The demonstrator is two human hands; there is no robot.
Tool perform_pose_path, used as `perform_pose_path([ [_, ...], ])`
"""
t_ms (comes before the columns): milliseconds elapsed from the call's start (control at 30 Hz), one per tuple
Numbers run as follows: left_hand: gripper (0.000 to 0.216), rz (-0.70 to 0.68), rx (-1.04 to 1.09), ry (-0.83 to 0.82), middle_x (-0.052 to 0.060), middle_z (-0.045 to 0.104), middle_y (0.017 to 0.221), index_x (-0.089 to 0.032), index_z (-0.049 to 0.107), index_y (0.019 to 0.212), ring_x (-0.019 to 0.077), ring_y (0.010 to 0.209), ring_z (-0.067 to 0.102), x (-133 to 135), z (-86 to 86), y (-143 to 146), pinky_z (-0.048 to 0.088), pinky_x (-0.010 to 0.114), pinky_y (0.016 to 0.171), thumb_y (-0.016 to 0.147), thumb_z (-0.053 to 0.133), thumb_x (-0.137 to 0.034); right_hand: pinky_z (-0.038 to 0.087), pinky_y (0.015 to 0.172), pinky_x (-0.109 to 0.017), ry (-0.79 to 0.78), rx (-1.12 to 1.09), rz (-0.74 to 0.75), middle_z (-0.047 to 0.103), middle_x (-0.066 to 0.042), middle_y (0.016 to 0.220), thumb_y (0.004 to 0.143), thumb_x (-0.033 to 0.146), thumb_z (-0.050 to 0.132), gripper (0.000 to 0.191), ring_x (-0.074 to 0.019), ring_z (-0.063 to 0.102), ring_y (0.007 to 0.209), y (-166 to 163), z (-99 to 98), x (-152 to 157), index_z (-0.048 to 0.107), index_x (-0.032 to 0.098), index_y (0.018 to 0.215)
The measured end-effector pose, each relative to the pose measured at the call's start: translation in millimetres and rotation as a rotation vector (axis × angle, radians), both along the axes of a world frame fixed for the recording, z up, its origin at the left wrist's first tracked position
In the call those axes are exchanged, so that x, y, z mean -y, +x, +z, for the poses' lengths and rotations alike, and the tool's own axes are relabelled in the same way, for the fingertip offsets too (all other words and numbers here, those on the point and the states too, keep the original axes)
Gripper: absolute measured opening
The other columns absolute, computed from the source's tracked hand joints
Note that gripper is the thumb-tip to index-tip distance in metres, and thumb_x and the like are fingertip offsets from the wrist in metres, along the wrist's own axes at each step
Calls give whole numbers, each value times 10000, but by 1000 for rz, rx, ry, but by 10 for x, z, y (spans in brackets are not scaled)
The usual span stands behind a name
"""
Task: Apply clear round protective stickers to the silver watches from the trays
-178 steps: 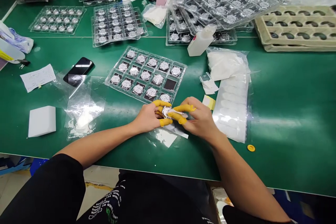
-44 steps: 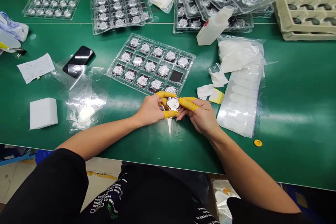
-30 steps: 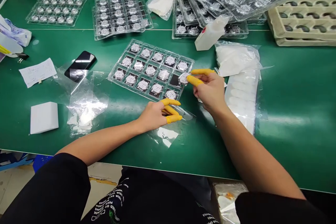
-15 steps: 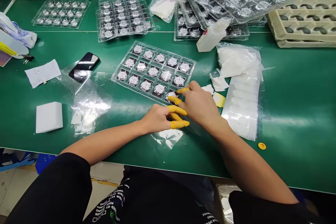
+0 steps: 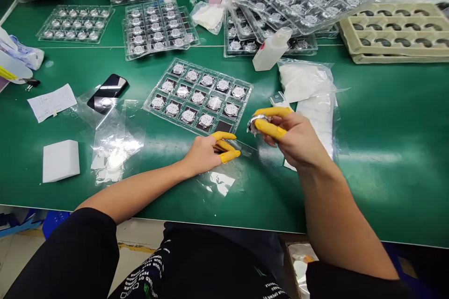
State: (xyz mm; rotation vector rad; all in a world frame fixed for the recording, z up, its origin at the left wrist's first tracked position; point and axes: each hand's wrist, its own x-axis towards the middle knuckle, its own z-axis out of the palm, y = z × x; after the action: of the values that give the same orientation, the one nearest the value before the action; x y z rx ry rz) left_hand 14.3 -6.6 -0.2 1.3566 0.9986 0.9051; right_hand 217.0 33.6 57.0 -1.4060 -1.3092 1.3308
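Note:
My right hand [image 5: 293, 138], in yellow finger cots, is raised above the green table [image 5: 386, 149] and pinches a round silver watch case [image 5: 253, 124] between thumb and forefinger. It hovers just right of a clear compartment tray [image 5: 197, 96] filled with several watch cases, whose near right pocket [image 5: 224, 126] is dark and empty. My left hand [image 5: 206, 152] rests on the table in front of that tray. Its cot-covered fingers are drawn together on a clear plastic film [image 5: 219, 180], holding nothing that I can see.
A black phone [image 5: 106, 91], paper slip [image 5: 52, 101], white foam block [image 5: 61, 160] and crumpled clear bags [image 5: 114, 142] lie left. White pads in bags [image 5: 308, 88] and a white bottle [image 5: 270, 50] lie right. More stacked trays [image 5: 157, 28] and beige trays [image 5: 393, 32] line the back.
My right hand set a watch case into the tray's second row, reached to the near right pocket, and has lifted another case out to the right. My left hand stayed on the film.

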Motion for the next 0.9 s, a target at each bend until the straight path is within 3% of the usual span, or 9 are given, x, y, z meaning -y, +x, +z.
perform_pose_path([
  [100, 663, -9, 51, -18, 50, 807, 921, -190, 653, 1285, 188, 887, 781, -8, -7, -1, 642, 360, 928, 691, 901, -352, 317, 383, -232, -192, -33, 79, 550, 47, 672, 527, 427, 974, 595, -76, 431, 485, -9, 17, 137, 702, 224, 1016],
  [233, 700, -5, 37, -9, 51, 796, 964, -193, 657, 1298, 199, 911, 781, -14, -21, -20, 646, 369, 936, 665, 917, -340, 453, 409, -226, -333, -53, 149, 565, 57, 698, 421, 364, 1018, 696, -87, 519, 527, -133, -42, 203, 656, 205, 993],
  [333, 625, -24, 10, 2, 48, 792, 954, -178, 699, 1235, 195, 880, 779, -21, -29, -37, 651, 364, 923, 672, 909, -348, 494, 429, -231, -373, -83, 146, 577, 66, 681, 404, 373, 1020, 722, -94, 554, 520, -162, -62, 188, 620, 195, 978],
  [667, 605, -50, 13, -33, 57, 791, 1007, -179, 715, 1215, 184, 897, 775, -25, 23, -49, 648, 336, 924, 640, 896, -222, 388, 370, -221, -407, -122, 199, 541, 95, 556, 462, 430, 991, 731, -86, 476, 432, -173, -151, 161, 570, 200, 1014],
  [767, 608, -29, 50, -95, 69, 785, 1045, -173, 720, 1192, 183, 914, 770, -35, 39, -36, 642, 345, 942, 616, 910, -207, 458, 441, -282, -299, -5, 274, 611, 42, 644, 539, 496, 947, 658, -123, 538, 492, -79, -92, 135, 612, 209, 1027],
  [833, 612, 7, 80, -154, 63, 779, 1016, -170, 715, 1185, 169, 904, 762, -45, 41, -28, 637, 338, 943, 607, 913, -196, 517, 557, -346, -48, 217, 267, 690, -35, 789, 656, 534, 872, 521, -180, 620, 633, 114, -63, 55, 682, 218, 1024],
  [900, 611, 48, 106, -201, 47, 767, 964, -171, 707, 1184, 150, 876, 749, -53, 38, -23, 635, 321, 926, 608, 909, -186, 534, 695, -410, 279, 522, 132, 723, -95, 944, 783, 539, 769, 375, -246, 655, 813, 364, -99, -75, 741, 239, 1007],
])
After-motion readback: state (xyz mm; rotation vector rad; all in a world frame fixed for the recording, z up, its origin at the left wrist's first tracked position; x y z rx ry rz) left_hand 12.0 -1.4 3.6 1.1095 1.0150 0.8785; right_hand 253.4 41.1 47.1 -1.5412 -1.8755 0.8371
